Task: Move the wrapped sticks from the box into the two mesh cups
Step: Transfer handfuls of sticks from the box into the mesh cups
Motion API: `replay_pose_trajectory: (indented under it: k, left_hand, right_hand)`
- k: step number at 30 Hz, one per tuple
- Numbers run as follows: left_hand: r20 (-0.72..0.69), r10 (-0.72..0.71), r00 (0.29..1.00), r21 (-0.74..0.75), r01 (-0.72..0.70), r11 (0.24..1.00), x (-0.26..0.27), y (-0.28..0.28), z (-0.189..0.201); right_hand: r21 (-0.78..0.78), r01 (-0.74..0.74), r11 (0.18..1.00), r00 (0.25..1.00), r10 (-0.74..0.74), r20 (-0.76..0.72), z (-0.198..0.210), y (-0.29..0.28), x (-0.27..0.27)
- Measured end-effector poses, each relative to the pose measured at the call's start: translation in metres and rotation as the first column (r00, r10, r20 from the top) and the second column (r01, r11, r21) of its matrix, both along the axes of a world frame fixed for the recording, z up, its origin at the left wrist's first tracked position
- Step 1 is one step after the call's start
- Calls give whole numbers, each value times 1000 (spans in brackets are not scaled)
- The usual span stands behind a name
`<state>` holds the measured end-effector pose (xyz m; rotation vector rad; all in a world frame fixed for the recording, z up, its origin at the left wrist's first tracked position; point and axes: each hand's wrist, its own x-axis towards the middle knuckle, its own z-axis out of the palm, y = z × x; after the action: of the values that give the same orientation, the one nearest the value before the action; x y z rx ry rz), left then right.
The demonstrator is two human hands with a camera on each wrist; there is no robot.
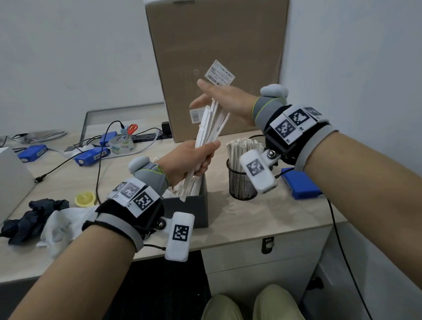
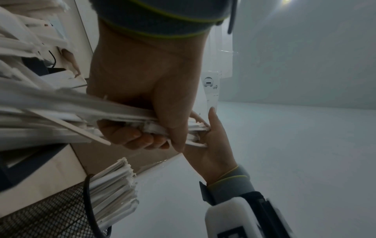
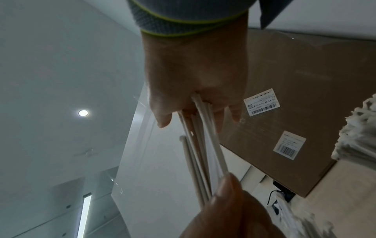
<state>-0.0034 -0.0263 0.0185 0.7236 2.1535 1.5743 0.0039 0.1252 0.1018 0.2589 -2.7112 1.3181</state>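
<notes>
My left hand (image 1: pixel 193 158) grips a bundle of white wrapped sticks (image 1: pixel 210 123) tilted up and to the right; its lower ends reach into the open grey box (image 1: pixel 190 206), where more sticks lie. My right hand (image 1: pixel 217 96) is held flat, fingers straight, with the palm against the bundle's top ends (image 3: pixel 203 145). In the left wrist view my left hand's fingers (image 2: pixel 130 135) curl round the sticks (image 2: pixel 50 112). Right of the box stands a black mesh cup (image 1: pixel 240 180) packed with sticks (image 1: pixel 238 146). A second mesh cup (image 1: pixel 257 139) behind it is partly hidden by my right wrist.
A tall cardboard box (image 1: pixel 220 62) stands against the wall behind the hands. Blue devices (image 1: pixel 32 153), cables, a tape roll (image 1: pixel 121 144) and scissors lie at the left back. Dark and white cloths (image 1: pixel 33 220) sit front left. Another blue device (image 1: pixel 300 185) lies right of the cups.
</notes>
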Motion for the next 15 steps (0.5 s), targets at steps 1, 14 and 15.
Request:
replay_pose_trajectory:
  k: [1,14,15]
  left_hand:
    - [2,4,1000,7,-4,1000,0,2,-1]
    - [137,229,964,283,-260,923,-11,2,8]
    - [175,275,946,358,-321,877,-15,0,11]
  right_hand:
    - [9,-13,1000,1000,13,2,-1,-3,0]
    - [-571,206,795,968,-250,2,-13,-7,-2]
    - [-655,246,715,966,-235,105,-22,-5,0]
